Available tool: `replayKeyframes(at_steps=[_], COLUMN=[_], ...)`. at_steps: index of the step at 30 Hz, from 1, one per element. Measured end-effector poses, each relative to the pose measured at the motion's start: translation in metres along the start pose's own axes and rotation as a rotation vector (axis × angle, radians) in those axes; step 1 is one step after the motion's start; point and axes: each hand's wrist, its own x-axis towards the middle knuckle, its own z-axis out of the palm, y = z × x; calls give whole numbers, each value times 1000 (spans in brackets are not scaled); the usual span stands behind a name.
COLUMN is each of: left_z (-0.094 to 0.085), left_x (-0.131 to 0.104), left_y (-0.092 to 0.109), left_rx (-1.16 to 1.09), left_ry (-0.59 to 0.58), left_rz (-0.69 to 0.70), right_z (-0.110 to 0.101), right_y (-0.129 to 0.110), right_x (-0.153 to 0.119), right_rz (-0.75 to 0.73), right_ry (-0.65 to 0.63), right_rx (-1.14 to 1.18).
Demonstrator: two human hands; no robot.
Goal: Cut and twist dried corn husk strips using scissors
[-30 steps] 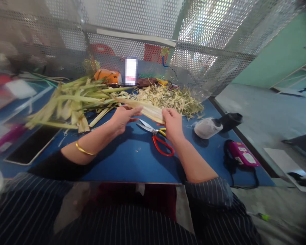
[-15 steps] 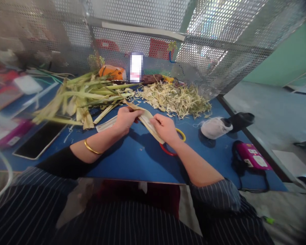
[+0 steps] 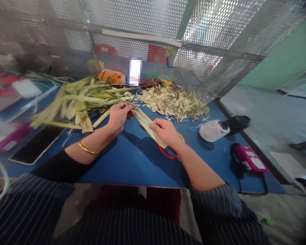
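Observation:
Above the blue table, my left hand (image 3: 118,117) pinches the upper end of a long, pale, dried plant strip (image 3: 145,121). My right hand (image 3: 165,132) is closed on the same strip lower down, thumb on top. Lengthwise ridges run along the strip, which slants down to the right; I cannot tell if it is one layer or several. Just under my right hand lie red and yellow loop handles (image 3: 165,153), apparently of scissors, partly covered by the hand and strip. Yellow-green plant stalks and leaves (image 3: 79,100) are heaped beyond my left hand.
Behind my right hand spreads a pile of pale shredded plant pieces (image 3: 170,102). A white thread cone (image 3: 213,131) and a magenta device with a black cord (image 3: 250,158) stand right. A dark flat panel (image 3: 38,143) lies left. Perforated metal mesh (image 3: 142,20) closes off the back.
My left hand has shifted slightly left along with the strip's upper end. The strip turned its ridged face up. A pale piece seen beneath my left wrist no longer shows there.

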Motion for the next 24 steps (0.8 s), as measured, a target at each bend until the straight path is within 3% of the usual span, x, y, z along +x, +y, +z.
replayKeyframes(at_steps=[4,9,11,15,19,24], left_z=[4,10,13,18,24,25], left_x=[-7,-18,-24,-40,-52,-51], left_y=[-3,-8,-7,-6,-9,-12], left_rx=[33,75,52,27,79,-5], left_ry=[-59,-243,-266,-389,-531,-464], left_rz=[-22,-35,-69,-220,-264,-244], right_z=[6,12,13,13,14,14], right_y=[0,-2,-2,1,3,7], right_x=[-1,-2,-2,-2,-1,1], right_rz=[34,85,82,16,-30,-50], right_ry=[-18,-64,-14,205,247,317], right_rx=[106,271,251,133,103,93])
